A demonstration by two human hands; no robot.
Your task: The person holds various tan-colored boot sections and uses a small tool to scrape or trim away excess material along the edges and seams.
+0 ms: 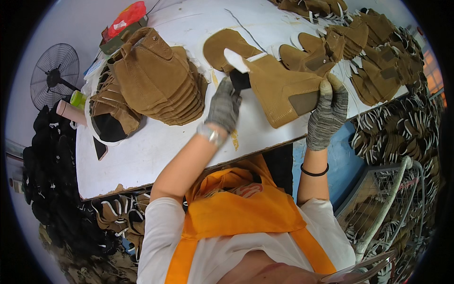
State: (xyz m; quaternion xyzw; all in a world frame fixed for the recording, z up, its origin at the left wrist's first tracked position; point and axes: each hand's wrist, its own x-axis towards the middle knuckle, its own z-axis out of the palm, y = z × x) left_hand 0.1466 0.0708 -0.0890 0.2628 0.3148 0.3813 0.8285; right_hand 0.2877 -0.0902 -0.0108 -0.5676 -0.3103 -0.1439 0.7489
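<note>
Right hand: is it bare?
No, the right hand wears a grey knit glove as it grips the tan suede shoe upper by its edge.

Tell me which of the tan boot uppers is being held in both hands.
The single tan upper at the table's middle, apart from the stacked pile: left hand grips its left end, right hand its right end.

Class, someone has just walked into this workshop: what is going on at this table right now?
A person in an orange apron works at a white table, wearing grey knit gloves. The right hand grips a tan suede boot upper near its elastic side panel, while the left hand holds the upper's other end beside a black piece. A stack of tan uppers sits to the left, more tan pieces lie to the right, and a fan stands beyond the table.
</note>
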